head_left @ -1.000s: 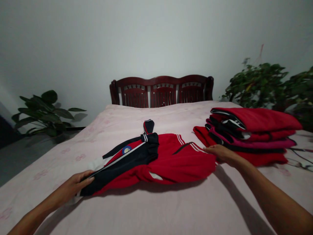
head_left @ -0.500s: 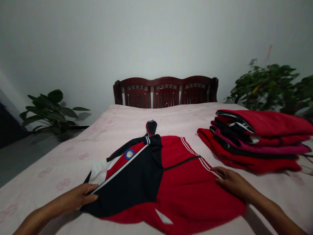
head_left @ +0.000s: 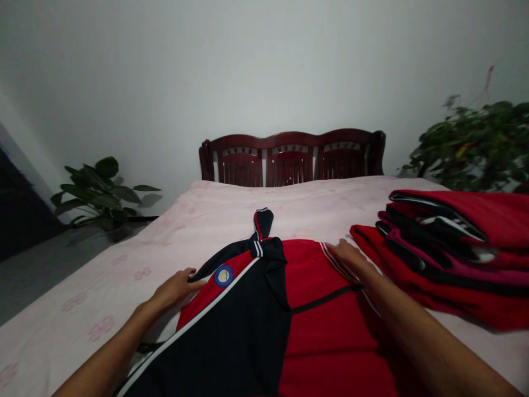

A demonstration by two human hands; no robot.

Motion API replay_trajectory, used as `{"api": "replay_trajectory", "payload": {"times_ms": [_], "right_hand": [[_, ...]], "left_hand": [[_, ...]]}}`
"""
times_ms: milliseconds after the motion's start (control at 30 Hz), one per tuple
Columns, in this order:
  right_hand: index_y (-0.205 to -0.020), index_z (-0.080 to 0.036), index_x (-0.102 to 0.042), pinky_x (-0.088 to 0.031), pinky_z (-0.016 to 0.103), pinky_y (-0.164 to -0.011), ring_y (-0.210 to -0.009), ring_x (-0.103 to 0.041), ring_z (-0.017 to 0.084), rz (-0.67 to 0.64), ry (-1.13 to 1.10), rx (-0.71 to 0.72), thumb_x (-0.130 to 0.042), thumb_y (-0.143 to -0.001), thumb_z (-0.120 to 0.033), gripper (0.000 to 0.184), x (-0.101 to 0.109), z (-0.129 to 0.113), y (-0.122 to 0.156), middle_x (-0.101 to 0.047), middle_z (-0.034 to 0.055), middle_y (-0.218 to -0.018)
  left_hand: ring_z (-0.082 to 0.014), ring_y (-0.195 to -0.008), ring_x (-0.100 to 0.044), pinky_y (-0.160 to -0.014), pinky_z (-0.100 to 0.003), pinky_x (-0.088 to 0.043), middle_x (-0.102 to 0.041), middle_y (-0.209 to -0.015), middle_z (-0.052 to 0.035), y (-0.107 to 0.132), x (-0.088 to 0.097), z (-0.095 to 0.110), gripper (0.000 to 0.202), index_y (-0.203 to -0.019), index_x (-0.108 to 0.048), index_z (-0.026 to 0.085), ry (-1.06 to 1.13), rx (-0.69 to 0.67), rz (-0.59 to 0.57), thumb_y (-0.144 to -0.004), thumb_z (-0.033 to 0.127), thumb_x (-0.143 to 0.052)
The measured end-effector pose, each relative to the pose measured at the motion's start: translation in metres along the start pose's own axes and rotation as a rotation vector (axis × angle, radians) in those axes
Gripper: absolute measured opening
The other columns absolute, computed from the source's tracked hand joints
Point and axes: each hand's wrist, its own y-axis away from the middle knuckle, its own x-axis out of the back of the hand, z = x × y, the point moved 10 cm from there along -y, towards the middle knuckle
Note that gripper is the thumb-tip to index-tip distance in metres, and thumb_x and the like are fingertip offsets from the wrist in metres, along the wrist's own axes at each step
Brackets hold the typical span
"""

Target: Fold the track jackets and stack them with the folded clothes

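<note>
A navy and red track jacket [head_left: 248, 325] with white piping and a round blue badge lies spread on the bed, its lower part running out of view. One cuff is folded over near the top, and another sleeve end points toward the headboard. My left hand [head_left: 176, 288] is closed on the jacket's left edge beside the badge, thumb on top of the cloth. At the far right, my right hand [head_left: 349, 256] has its fingertips closed on the white-striped edge of the red part; its forearm crosses over the red cloth.
A stack of folded red, black and magenta clothes [head_left: 438, 275] stands on the bed to the right. Pink floral bedding [head_left: 161, 237] reaches to a dark wooden headboard [head_left: 289, 160]. Leafy plants stand left [head_left: 103, 193] and right [head_left: 475, 146] of the bed.
Both hands have moved forward along the jacket's edges, the left up to beside the badge, the right toward the top of the stripes. The jacket has come closer to me.
</note>
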Motion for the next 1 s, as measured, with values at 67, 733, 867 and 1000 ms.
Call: {"api": "replay_trajectory", "payload": {"times_ms": [67, 733, 867, 1000], "right_hand": [[-0.125, -0.003, -0.058, -0.051, 0.043, -0.079, -0.104, -0.066, 0.036, -0.011, 0.008, -0.018, -0.04, -0.087, -0.064, 0.074, -0.014, -0.011, -0.005, -0.065, 0.0295, -0.118], [-0.138, -0.011, -0.048, -0.035, 0.044, -0.109, -0.134, -0.043, 0.033, 0.241, 0.187, 0.302, -0.049, -0.091, -0.033, 0.053, 0.0, -0.109, 0.019, -0.048, 0.0224, -0.144], [-0.146, -0.007, -0.04, -0.029, 0.047, -0.115, -0.142, -0.035, 0.034, 0.107, 0.223, 0.555, -0.043, -0.093, -0.041, 0.063, -0.058, -0.12, 0.092, -0.039, 0.021, -0.153], [-0.145, -0.012, -0.044, -0.023, 0.047, -0.118, -0.144, -0.032, 0.03, 0.08, 0.277, 0.63, -0.035, -0.096, -0.045, 0.06, -0.068, -0.071, 0.118, -0.039, 0.0155, -0.154]], "left_hand": [[-0.0289, -0.1, -0.068, -0.077, -0.032, -0.048, -0.072, -0.114, -0.0135, -0.002, -0.01, 0.003, 0.058, -0.116, -0.065, 0.018, -0.027, -0.012, -0.013, -0.076, 0.059, -0.06], [-0.0269, -0.138, -0.042, -0.114, -0.043, -0.033, -0.047, -0.149, -0.0136, -0.007, 0.014, 0.069, 0.05, -0.142, -0.046, 0.017, -0.3, -0.338, 0.309, -0.097, 0.037, -0.038], [-0.0256, -0.14, -0.042, -0.116, -0.042, -0.033, -0.045, -0.152, -0.0121, 0.016, -0.038, 0.047, 0.059, -0.145, -0.045, 0.017, -0.205, -0.469, 0.053, -0.097, 0.051, -0.036], [-0.0292, -0.14, -0.041, -0.116, -0.048, -0.032, -0.046, -0.151, -0.015, 0.037, -0.048, 0.031, 0.055, -0.142, -0.049, 0.018, -0.333, -0.538, 0.178, -0.095, 0.046, -0.046]]}}
